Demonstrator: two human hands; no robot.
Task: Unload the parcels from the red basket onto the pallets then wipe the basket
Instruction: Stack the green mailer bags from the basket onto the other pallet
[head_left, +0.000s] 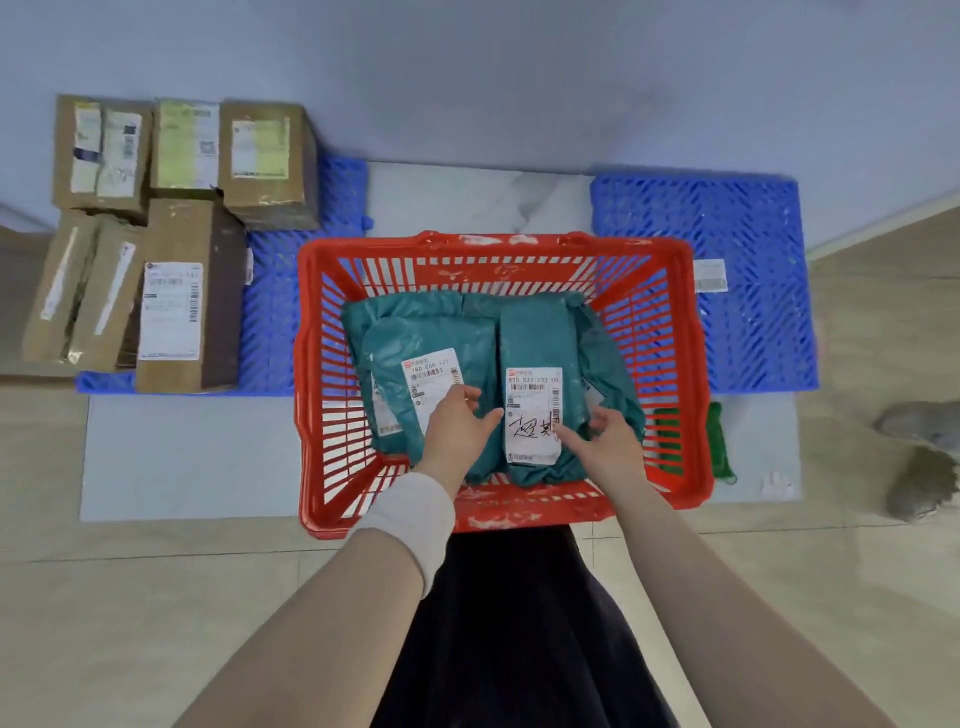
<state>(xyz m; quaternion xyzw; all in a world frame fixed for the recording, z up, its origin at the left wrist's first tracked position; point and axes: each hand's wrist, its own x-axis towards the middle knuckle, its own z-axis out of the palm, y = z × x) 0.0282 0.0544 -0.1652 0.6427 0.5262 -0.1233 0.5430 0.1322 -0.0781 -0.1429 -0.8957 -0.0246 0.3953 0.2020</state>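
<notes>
We reach both hands into the red basket (675, 364) on the floor, left hand (457, 426) and right hand (615, 441) with fingers spread open around a teal parcel (535, 332). Another teal parcel (395, 343) lies beside it; brown boxes (171, 291) fill the left blue pallet (270, 322), the right blue pallet (753, 234) nearly bare.

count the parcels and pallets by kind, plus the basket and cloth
Brown cardboard boxes: 5
Teal plastic mailer bags: 2 visible, possibly more beneath
Blue plastic grid pallets: 2
Red plastic basket: 1
Green cloth: 1
Total: 11
</notes>
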